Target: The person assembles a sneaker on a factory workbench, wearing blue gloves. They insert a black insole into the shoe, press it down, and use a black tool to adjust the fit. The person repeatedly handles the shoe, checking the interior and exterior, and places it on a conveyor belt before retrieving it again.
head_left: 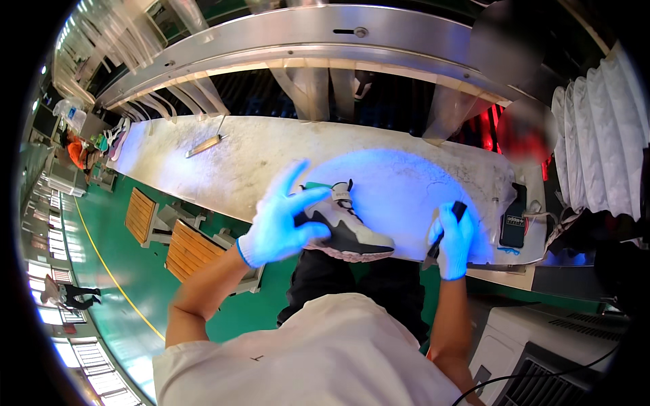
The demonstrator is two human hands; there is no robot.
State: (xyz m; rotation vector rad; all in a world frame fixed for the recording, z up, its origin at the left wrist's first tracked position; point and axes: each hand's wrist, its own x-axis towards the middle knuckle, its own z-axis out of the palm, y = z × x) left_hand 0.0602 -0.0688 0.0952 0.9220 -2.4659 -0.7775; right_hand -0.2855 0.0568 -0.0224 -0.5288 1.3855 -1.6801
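A grey, black and off-white sneaker is at the near edge of the worktable, its toe pointing right. My left hand, in a white glove lit blue, is at the heel and collar of the sneaker with fingers spread. Its thumb and fingertips overlap the shoe; whether they press on it is unclear. To the right of the shoe, my gloved right hand is closed around a dark-handled tool. The tool's lower end sticks out below the fingers, and its kind is not clear.
A pale worktable curves across, with a wooden-handled tool at left and a black phone-like device at right. Behind stands a metal-framed machine with clear strip curtains. A white ribbed duct hangs right; wooden-topped benches stand left.
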